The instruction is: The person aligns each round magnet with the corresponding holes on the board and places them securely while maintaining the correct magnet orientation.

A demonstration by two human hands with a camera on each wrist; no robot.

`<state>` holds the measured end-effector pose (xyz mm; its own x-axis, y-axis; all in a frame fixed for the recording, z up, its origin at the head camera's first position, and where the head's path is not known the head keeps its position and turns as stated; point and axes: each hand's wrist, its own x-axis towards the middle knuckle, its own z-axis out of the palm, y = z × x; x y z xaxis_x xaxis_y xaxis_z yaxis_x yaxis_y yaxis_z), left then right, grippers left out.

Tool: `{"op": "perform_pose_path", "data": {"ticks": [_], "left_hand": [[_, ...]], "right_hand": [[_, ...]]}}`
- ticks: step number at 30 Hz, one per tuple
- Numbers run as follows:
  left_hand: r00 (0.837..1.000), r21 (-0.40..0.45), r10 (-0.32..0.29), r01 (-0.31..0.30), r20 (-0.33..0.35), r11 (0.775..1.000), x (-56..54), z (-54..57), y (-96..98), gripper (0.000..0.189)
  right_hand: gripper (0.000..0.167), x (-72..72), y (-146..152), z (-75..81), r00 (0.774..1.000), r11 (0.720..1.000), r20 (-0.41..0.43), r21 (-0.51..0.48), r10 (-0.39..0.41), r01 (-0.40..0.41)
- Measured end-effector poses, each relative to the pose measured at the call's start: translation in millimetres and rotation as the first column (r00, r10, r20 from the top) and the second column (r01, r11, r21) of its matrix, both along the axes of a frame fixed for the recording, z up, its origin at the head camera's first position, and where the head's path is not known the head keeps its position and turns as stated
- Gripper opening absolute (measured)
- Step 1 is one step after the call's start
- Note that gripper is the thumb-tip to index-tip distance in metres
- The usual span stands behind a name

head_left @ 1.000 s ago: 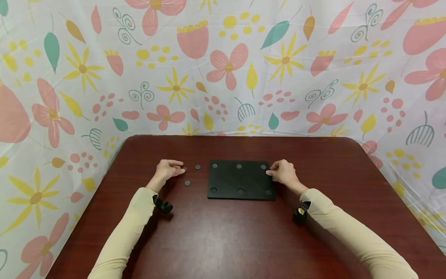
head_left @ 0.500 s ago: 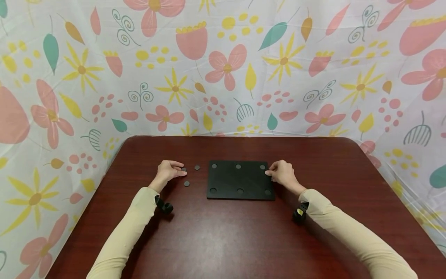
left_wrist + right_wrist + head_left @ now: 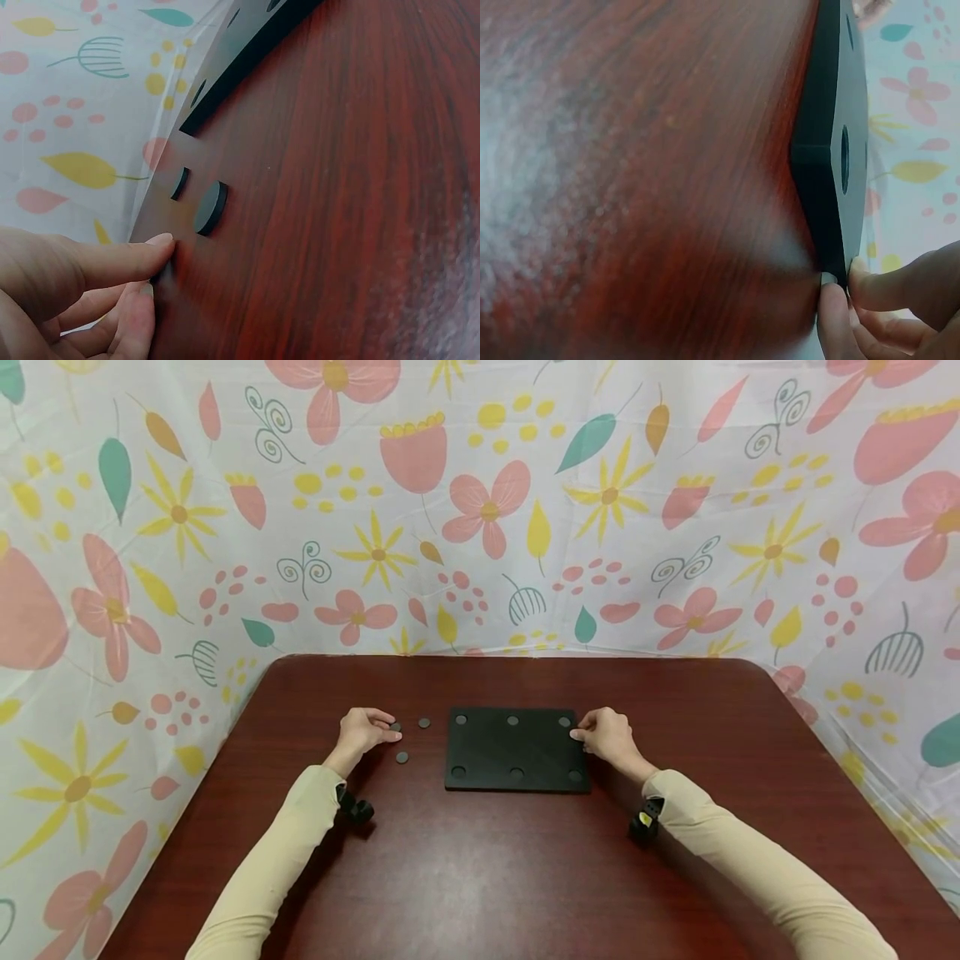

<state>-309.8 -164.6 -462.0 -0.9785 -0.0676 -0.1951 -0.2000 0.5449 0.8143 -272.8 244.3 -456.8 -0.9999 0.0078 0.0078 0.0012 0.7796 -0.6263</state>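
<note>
A black rectangular board (image 3: 513,747) lies flat on the table, with round recesses along its far and near edges. Grey discs appear to fill the far row; the near row looks dark and hollow. My right hand (image 3: 609,734) grips the board's right edge, thumb on top and a finger against the side in the right wrist view. To the left of the board, my left hand (image 3: 362,729) pinches a small black disc (image 3: 395,727) at table level, mostly hidden in the left wrist view. Two more discs lie nearby, one farther right (image 3: 424,723) and one nearer (image 3: 402,757).
The dark red wooden table (image 3: 465,877) has a shiny surface. A flower-printed cloth (image 3: 480,527) hangs along its back and sides. Black wrist cameras hang below the left wrist (image 3: 362,812) and right wrist (image 3: 642,827).
My left hand has shifted slightly right, its thumb and fingers now farther round the disc. My right hand stays at the board's edge, and the board has not visibly moved on the table.
</note>
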Motion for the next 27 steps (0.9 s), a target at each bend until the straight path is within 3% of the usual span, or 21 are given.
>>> {"op": "perform_pose_path", "data": {"ticks": [27], "left_hand": [[0.998,-0.107,-0.046,0.042,-0.037,0.993,-0.4,-0.4,2.2,0.025]], "right_hand": [[0.017,0.3,1.8,-2.1,0.999,1.0,-0.036,0.003,0.007,-0.006]]}}
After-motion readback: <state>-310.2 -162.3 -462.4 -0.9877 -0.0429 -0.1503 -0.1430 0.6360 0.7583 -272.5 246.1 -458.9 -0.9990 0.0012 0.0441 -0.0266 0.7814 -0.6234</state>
